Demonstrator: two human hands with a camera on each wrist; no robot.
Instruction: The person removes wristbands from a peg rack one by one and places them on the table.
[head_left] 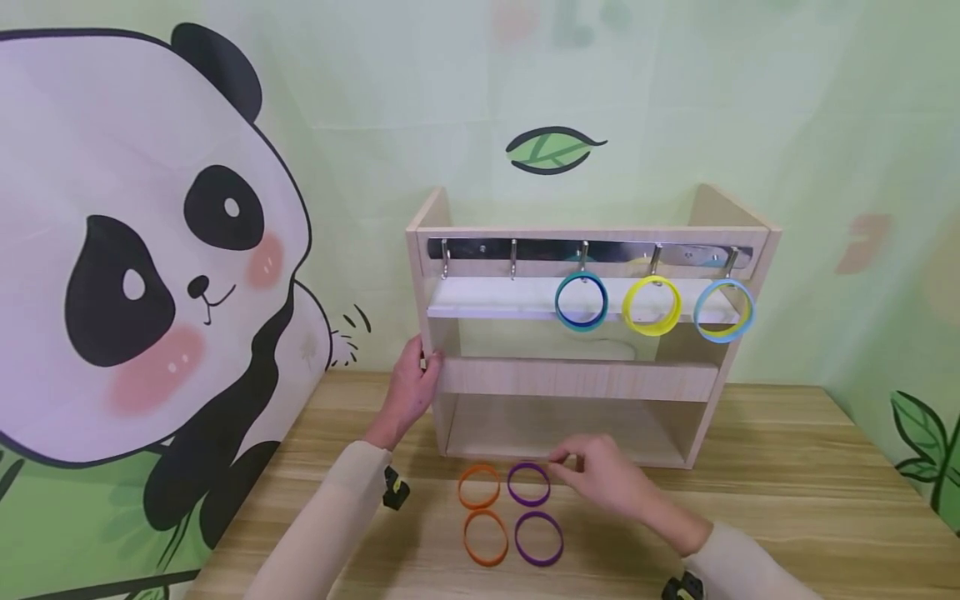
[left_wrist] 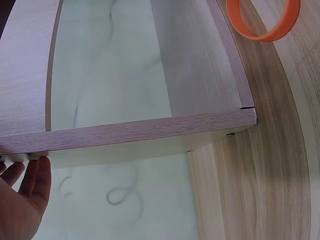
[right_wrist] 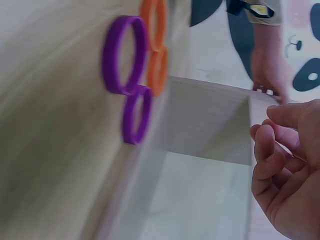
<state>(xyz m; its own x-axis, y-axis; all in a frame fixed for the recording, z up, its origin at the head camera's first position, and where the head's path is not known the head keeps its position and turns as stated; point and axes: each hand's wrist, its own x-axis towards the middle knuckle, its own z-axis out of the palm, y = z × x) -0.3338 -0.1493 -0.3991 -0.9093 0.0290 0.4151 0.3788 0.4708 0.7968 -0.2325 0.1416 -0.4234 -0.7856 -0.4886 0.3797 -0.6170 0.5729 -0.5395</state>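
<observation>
My left hand (head_left: 409,390) touches the left side panel of a light wooden rack (head_left: 577,379), its fingertips against the outer face in the left wrist view. My right hand (head_left: 606,477) hovers just right of the farther purple ring (head_left: 528,484), fingers loosely bent and holding nothing. Nearer me lies a second purple ring (head_left: 539,562). Beside them are two orange rings, a farther one (head_left: 479,506) and a nearer one (head_left: 485,565). On the rack's hooks hang teal and dark blue rings (head_left: 581,326), yellow rings (head_left: 651,332), and light blue and yellow rings (head_left: 724,337).
A metal hook strip (head_left: 551,251) runs along the rack's top board, its two left hooks bare. The rack stands on a wood-grain table (head_left: 802,483). Behind is a green cloth backdrop (head_left: 375,167) with a large panda picture (head_left: 150,275) at left.
</observation>
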